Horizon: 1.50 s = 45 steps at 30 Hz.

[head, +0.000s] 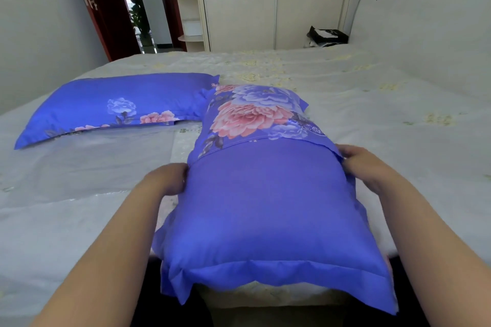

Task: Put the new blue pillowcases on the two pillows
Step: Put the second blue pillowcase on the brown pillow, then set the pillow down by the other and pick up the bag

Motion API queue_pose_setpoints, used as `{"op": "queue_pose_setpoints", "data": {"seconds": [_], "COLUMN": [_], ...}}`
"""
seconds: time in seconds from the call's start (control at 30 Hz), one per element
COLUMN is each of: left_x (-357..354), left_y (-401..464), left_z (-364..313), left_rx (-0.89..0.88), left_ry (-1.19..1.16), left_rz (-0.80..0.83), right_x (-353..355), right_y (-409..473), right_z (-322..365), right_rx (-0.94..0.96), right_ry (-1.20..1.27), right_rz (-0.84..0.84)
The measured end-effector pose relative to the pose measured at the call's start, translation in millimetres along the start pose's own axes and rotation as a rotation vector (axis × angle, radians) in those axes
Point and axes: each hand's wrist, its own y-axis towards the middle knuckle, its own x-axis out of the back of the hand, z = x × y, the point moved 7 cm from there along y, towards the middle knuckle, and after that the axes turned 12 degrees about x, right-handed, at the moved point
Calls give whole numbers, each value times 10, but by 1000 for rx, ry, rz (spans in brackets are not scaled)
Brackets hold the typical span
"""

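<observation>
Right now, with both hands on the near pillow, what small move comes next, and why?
Probably tuck the floral flap flat. The left hand and right hand pinch the near pillow at its seam; the far pillow already lies covered.

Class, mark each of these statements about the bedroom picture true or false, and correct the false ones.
1. Both hands hold the near pillow. True: the left hand and the right hand grip the near pillow at its sides.
2. The far pillow has a white case. False: it is blue with flowers.
3. The two pillows lie on the bed. True.
4. The door is shut. False: it stands open.
5. The near pillow bears no flowers. False: its far part shows large flowers.
</observation>
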Motion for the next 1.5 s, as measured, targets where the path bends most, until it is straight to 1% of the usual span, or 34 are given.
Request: {"op": "queue_pose_setpoints", "data": {"seconds": [0.03, 0.07, 0.1, 0.13, 0.17, 0.2, 0.23, 0.27, 0.3, 0.33, 0.4, 0.47, 0.53, 0.57, 0.63, 0.7, 0.73, 0.8, 0.83, 0.87, 0.9, 0.97, 1.0, 1.07, 1.14, 1.2, 1.24, 1.3, 1.34, 1.37, 1.44, 1.5], "left_x": [261, 545, 797, 980, 1054, 1037, 924, 718, 509, 330, 147, 101, 48, 27, 32, 16, 68, 104, 138, 140, 145, 167, 182, 241, 367, 495, 524, 485, 435, 369, 198, -26], "left_y": [-60, -150, -268, -401, -504, -579, -605, -530, -401, -279, -100, -77, -72, -73, -50, -33, -83, -215, -312, -362, -420, -494, -489, -454, -388, -302, -248, -105, -16, 71, 204, 299], "left_z": [-20, -84, -231, -449, -710, -982, -1216, -1342, -1355, -1279, -1047, -872, -745, -700, -615, -584, -609, -757, -874, -984, -1092, -1224, -1266, -1348, -1338, -1226, -1146, -921, -786, -652, -368, -77], "left_rx": [39, 64, 21, -96, -251, -391, -469, -452, -365, -253, -105, -5, 65, 67, 29, -27, -99, -253, -328, -365, -373, -274, -228, -222, -239, -209, -184, -109, -69, -28, 76, 187], "left_ry": [46, -13, -150, -334, -493, -558, -546, -492, -426, -400, -490, -625, -817, -930, -1173, -1349, -1422, -1572, -1625, -1647, -1648, -1590, -1512, -1353, -1297, -1286, -1279, -1181, -1084, -953, -585, -278], "left_rz": [-114, -280, -457, -612, -665, -618, -504, -369, -254, -167, -85, -18, 85, 140, 211, 278, 289, 371, 421, 457, 480, 461, 416, 348, 247, 127, 72, -30, -82, -134, -222, -216], "right_x": [96, 191, 223, 143, 1, -178, -380, -554, -623, -613, -480, -423, -454, -495, -573, -558, -503, -324, -210, -98, 0, 155, 170, 77, -111, -380, -534, -876, -1058, -1210, -1515, -1741], "right_y": [20, 55, 68, 86, 133, 218, 320, 418, 485, 512, 413, 254, 176, 156, 157, 221, 295, 433, 494, 546, 577, 602, 603, 648, 720, 840, 909, 1081, 1158, 1208, 1274, 1295], "right_z": [179, 373, 598, 838, 1019, 1098, 1078, 932, 726, 456, 17, -273, -436, -464, -303, -59, 129, 520, 764, 1028, 1345, 2080, 2454, 2967, 3179, 3122, 3016, 2676, 2444, 2190, 1616, 1078], "right_rx": [33, 99, 192, 284, 359, 389, 389, 341, 243, 121, -117, -315, -419, -444, -395, -334, -297, -198, -133, -61, 30, 253, 365, 528, 616, 676, 704, 726, 688, 630, 469, 286], "right_ry": [-3, -6, 17, 22, 2, -71, -207, -339, -426, -414, -202, 18, 197, 289, 436, 524, 530, 507, 476, 427, 371, 157, -14, -496, -889, -1155, -1250, -1347, -1363, -1344, -1247, -1140], "right_rz": [-92, -219, -320, -357, -342, -270, -150, -28, 43, 67, 57, 121, 166, 154, 122, 28, -19, -109, -168, -223, -263, -336, -345, -331, -346, -346, -311, -187, -98, -5, 203, 398]}}
